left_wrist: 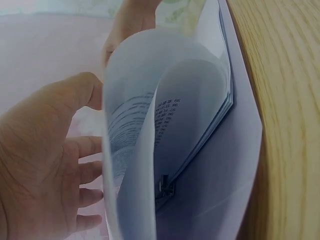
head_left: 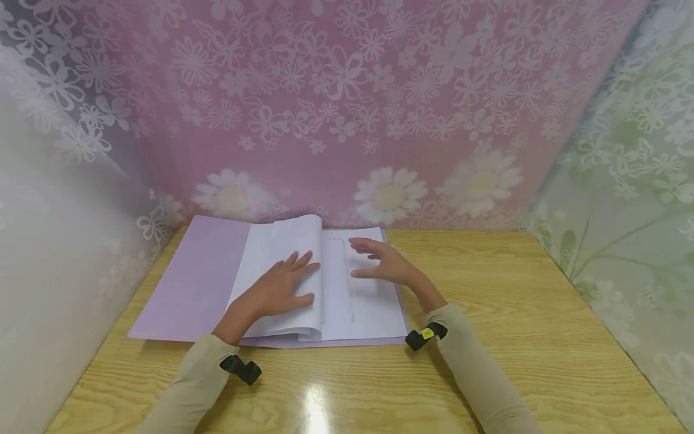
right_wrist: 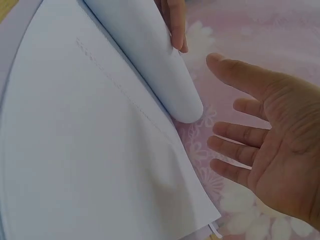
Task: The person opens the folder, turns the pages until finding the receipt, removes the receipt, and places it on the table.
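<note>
A lilac folder (head_left: 190, 280) lies spread on the table, with white printed sheets (head_left: 374, 313) fastened in it. Several sheets are turned to the left and bulge in a curved roll (left_wrist: 135, 55) near the spine. My left hand (head_left: 279, 289) rests on these turned sheets, fingers spread and fairly straight. Over the right-hand page hovers my right hand (head_left: 387, 262), its fingers loosely extended and nothing in them. In the right wrist view the right hand (right_wrist: 280, 145) is apart from the paper. A dark metal clasp (left_wrist: 166, 186) shows at the fold in the left wrist view.
The wooden table (head_left: 488, 283) extends to the right and in front of the folder. A pink flowered backdrop (head_left: 347, 120) stands right behind it, with pale flowered panels at both sides. Black bands (head_left: 241, 369) sit on both sleeved wrists.
</note>
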Demonstrator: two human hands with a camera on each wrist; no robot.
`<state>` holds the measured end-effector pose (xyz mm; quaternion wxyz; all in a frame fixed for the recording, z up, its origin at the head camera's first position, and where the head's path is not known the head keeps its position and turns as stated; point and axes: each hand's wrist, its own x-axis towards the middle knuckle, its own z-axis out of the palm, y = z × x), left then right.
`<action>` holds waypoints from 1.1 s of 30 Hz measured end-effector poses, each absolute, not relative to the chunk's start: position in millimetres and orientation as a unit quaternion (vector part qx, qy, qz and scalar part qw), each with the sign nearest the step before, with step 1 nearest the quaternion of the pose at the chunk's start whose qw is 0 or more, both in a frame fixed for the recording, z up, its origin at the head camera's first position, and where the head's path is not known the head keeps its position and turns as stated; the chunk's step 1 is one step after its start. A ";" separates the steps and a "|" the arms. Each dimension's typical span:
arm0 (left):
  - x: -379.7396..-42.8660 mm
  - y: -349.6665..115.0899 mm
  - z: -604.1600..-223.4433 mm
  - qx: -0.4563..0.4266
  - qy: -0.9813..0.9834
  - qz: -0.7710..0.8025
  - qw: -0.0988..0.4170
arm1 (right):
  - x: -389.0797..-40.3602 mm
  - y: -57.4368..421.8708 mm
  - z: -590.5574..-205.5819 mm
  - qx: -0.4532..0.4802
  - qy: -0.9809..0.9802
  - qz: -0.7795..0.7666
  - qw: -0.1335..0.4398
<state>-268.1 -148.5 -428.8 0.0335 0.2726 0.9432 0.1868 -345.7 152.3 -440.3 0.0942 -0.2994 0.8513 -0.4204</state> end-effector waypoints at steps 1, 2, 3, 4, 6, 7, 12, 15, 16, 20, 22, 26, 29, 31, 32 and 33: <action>-267.9 -148.7 -428.3 0.272 0.944 0.185 0.032 | -347.0 154.6 -440.7 -0.295 0.854 -0.419 0.091; -267.5 -149.0 -427.8 0.273 0.944 0.186 0.031 | -348.4 157.0 -441.2 -0.292 0.855 -0.419 0.089; -267.5 -149.3 -427.7 0.273 0.944 0.184 0.030 | -349.8 159.3 -441.8 -0.288 0.857 -0.419 0.087; -267.2 -149.8 -427.3 0.273 0.944 0.182 0.029 | -350.9 161.8 -442.0 -0.285 0.857 -0.422 0.086; -266.9 -150.8 -426.5 0.274 0.944 0.180 0.029 | -352.8 166.6 -441.8 -0.276 0.861 -0.419 0.080; -266.8 -151.6 -426.2 0.274 0.945 0.179 0.029 | -354.0 169.0 -441.8 -0.273 0.863 -0.419 0.077; -267.4 -154.8 -426.1 0.270 0.946 0.177 0.039 | -359.4 178.9 -442.9 -0.255 0.873 -0.411 0.065; -267.2 -156.2 -424.6 0.264 0.948 0.168 0.054 | -363.0 184.2 -446.2 -0.242 0.879 -0.407 0.062; -267.5 -157.0 -424.4 0.260 0.949 0.167 0.061 | -364.1 185.8 -447.3 -0.240 0.879 -0.407 0.062; -270.1 -161.7 -426.0 0.243 0.953 0.154 0.090 | -368.1 191.5 -451.9 -0.228 0.884 -0.403 0.066; -271.6 -164.6 -427.4 0.234 0.954 0.156 0.105 | -370.0 193.8 -453.9 -0.226 0.886 -0.398 0.069; -273.9 -169.1 -429.1 0.229 0.952 0.164 0.124 | -372.6 197.2 -457.1 -0.220 0.888 -0.396 0.075; -275.1 -171.2 -430.3 0.221 0.949 0.177 0.142 | -373.5 199.2 -459.0 -0.213 0.891 -0.393 0.080; -275.6 -172.4 -430.9 0.213 0.947 0.188 0.153 | -374.5 200.5 -460.7 -0.208 0.894 -0.388 0.080; -276.0 -172.8 -431.4 0.208 0.946 0.193 0.157 | -375.0 201.2 -461.5 -0.207 0.895 -0.387 0.080; -276.4 -173.3 -431.8 0.201 0.946 0.197 0.163 | -375.6 201.8 -462.4 -0.206 0.895 -0.387 0.079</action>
